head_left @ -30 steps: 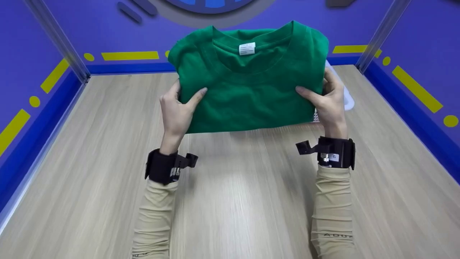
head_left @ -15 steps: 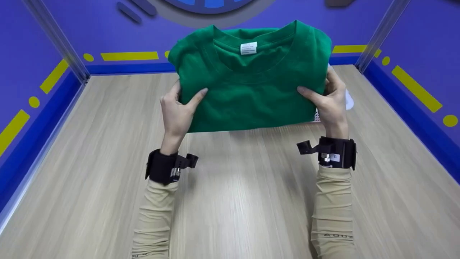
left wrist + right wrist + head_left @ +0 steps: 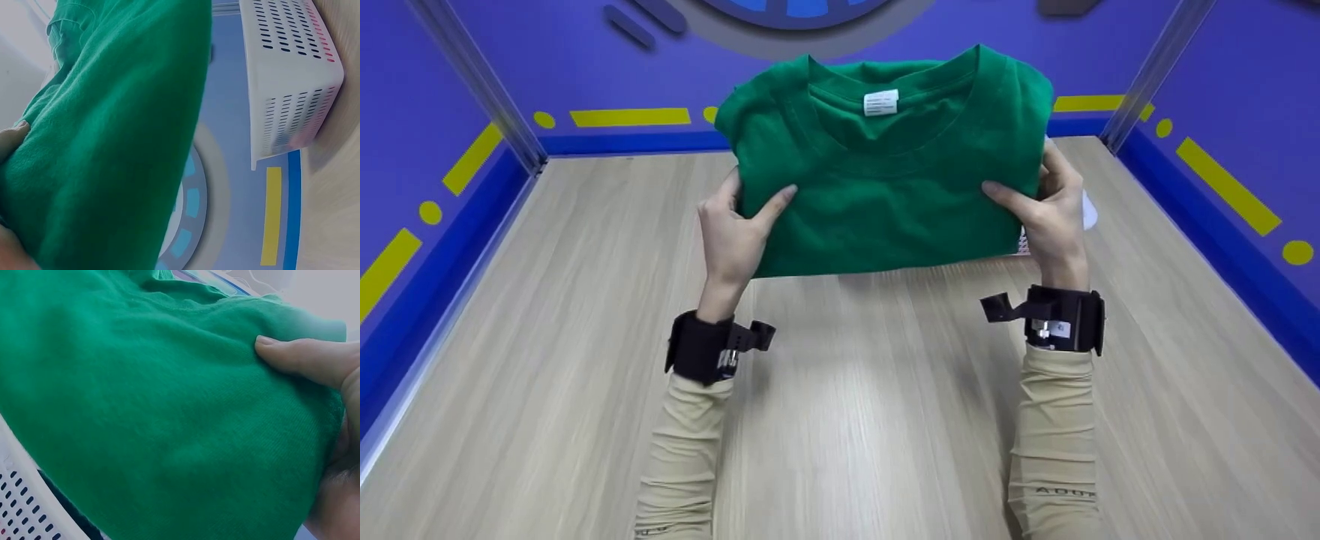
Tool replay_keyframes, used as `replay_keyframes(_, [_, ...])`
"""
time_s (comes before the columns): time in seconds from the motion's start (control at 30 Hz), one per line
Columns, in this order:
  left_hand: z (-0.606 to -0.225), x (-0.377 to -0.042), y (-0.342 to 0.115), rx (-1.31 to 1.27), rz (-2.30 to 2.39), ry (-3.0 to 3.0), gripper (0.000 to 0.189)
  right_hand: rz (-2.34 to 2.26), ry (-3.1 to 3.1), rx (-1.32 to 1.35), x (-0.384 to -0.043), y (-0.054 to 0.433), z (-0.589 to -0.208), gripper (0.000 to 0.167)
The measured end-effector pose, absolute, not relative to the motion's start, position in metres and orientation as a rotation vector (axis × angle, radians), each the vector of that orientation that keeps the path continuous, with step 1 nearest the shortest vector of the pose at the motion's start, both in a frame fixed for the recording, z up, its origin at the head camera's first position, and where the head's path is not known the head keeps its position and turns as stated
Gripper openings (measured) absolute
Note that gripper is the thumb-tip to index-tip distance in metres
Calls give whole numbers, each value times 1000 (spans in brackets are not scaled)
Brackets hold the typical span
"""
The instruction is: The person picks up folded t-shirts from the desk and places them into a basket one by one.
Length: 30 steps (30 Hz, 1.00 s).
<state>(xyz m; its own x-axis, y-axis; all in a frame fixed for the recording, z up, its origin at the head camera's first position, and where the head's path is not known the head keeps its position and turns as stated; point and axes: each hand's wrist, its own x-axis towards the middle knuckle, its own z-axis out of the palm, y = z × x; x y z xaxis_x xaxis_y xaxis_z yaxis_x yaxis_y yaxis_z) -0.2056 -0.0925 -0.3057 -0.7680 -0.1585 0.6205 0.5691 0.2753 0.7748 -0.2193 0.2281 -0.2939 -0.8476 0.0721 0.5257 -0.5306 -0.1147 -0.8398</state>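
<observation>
A folded green T-shirt point(image 3: 885, 202) is held up in front of me, its round collar at the top and a white label point(image 3: 880, 103) inside the neck. My left hand point(image 3: 733, 232) grips its left side, thumb on the front and the other fingers behind the cloth. On the opposite side my right hand point(image 3: 1054, 214) pinches the shirt the same way. The right wrist view shows that thumb pressed on the green fabric point(image 3: 169, 410). In the left wrist view the shirt point(image 3: 112, 124) hangs above the table, beside a white perforated basket point(image 3: 289, 84).
Behind the shirt stands the basket, mostly hidden in the head view, with a white corner point(image 3: 1089, 213) showing past my right hand. The wood-grain table point(image 3: 847, 420) is bounded by a purple back wall point(image 3: 607, 67) and side walls.
The shirt and both hands have shifted very slightly to the right. Both hands keep the same grip on it.
</observation>
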Motion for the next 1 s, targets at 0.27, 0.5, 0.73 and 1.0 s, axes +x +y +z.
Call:
replay_keyframes(0.27, [-311, -221, -71, -362, -1633, -1979, 40, 1960, -1741, 414, -221, 246, -295, 40])
replay_keyframes(0.5, [-294, -251, -40, -435, -1672, -2129, 41, 1884, -1696, 195, -237, 274, -290, 40])
replay_keyframes(0.73, [-282, -276, -12, -469, -1600, -2274, 34, 1721, -1713, 85, -260, 295, -284, 39])
replay_keyframes(1.0, [-301, -299, 9, -343, -1495, -2312, 23, 1547, -1898, -15, -276, 296, -293, 33])
